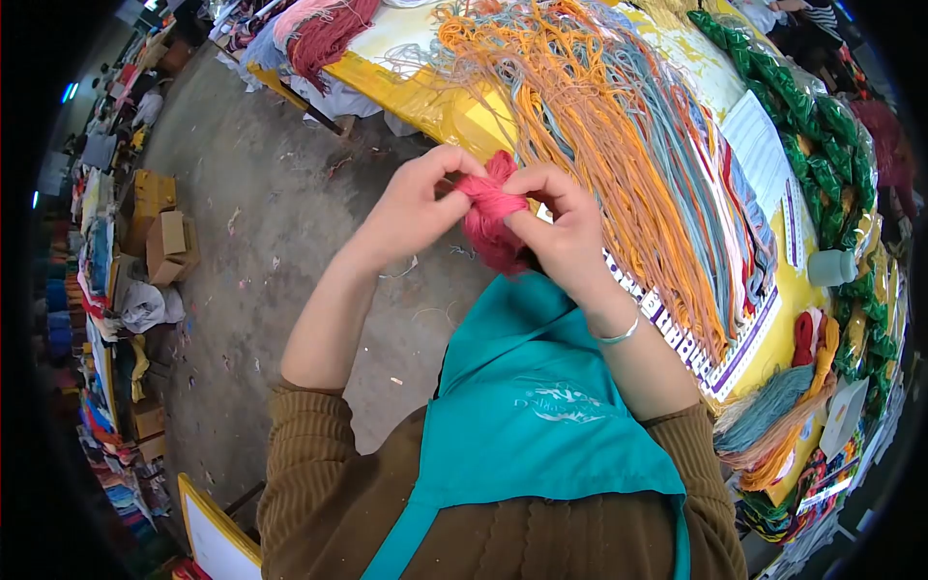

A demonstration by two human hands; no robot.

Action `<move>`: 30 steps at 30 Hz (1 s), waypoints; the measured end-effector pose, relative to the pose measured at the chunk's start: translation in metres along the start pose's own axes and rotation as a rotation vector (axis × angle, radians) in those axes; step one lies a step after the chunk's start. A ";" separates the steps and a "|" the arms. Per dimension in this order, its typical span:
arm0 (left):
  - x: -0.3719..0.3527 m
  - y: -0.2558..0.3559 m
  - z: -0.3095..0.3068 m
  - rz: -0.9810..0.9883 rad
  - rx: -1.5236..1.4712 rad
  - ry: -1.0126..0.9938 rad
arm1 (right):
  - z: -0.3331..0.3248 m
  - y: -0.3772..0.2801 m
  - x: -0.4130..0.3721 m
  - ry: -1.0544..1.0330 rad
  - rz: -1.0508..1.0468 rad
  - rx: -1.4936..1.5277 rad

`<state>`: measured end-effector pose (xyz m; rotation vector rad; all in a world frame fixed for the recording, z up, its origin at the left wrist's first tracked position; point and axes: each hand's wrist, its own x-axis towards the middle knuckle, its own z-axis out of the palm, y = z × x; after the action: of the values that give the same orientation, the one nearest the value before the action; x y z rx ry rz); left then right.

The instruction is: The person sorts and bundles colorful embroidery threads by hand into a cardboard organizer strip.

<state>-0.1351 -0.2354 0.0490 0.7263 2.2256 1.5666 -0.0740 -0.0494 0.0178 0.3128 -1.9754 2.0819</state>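
A bundle of pink-red yarn (491,215) hangs between both hands, in front of a teal apron (541,406). My left hand (416,205) pinches its upper left side with fingers and thumb. My right hand (561,227) grips the right side, and a silver bracelet (619,335) circles that wrist. Just behind the hands lies a table with a yellow cover (464,116), spread with long orange and grey-blue yarn strands (619,145).
Green yarn bundles in plastic (822,145) line the table's far right edge, with a pale cup (831,268) and small red, orange and teal skeins (802,377). Dark red yarn (324,34) lies at the table's left end. Cardboard boxes (169,242) and cloth piles crowd the left floor.
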 end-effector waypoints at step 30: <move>-0.032 0.011 -0.022 -0.156 0.086 0.039 | 0.030 0.046 -0.017 -0.163 0.130 -0.524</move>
<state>-0.1180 -0.2678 0.0659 0.5350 2.3291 1.4300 -0.0739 -0.0816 -0.0293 0.2570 -2.6017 1.5571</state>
